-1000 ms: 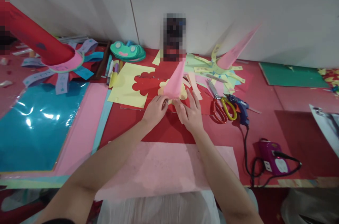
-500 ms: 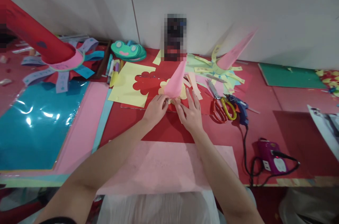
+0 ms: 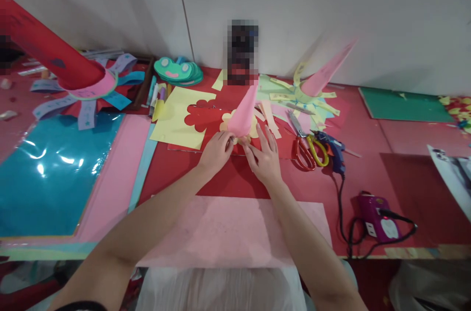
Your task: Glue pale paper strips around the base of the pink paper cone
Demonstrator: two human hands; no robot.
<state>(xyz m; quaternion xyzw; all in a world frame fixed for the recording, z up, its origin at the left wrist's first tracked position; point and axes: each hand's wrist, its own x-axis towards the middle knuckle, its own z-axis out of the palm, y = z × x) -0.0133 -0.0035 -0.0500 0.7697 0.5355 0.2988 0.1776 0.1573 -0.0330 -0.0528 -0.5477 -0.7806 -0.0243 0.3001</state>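
A pink paper cone [image 3: 245,115] stands slightly tilted on a pale yellow flower-shaped paper base [image 3: 253,129]. My left hand [image 3: 217,153] is closed, its fingertips pinched at the near left edge of that base, close to the cone's foot. From the other side my right hand [image 3: 265,158] reaches in with stretched, spread fingers, and its leading fingertips touch the base's near edge. Beneath the base lie red scalloped paper [image 3: 200,117] and a yellow sheet [image 3: 176,124]. The exact contact under my left fingertips is hidden.
Scissors [image 3: 309,149] and a blue glue gun [image 3: 333,149] lie to the right, its cord running near a purple power box [image 3: 379,218]. Behind stands another pink cone [image 3: 327,70] with yellow strips. Left are a red paper tube [image 3: 55,51], frog cutouts [image 3: 176,70] and blue plastic-covered sheets [image 3: 55,173].
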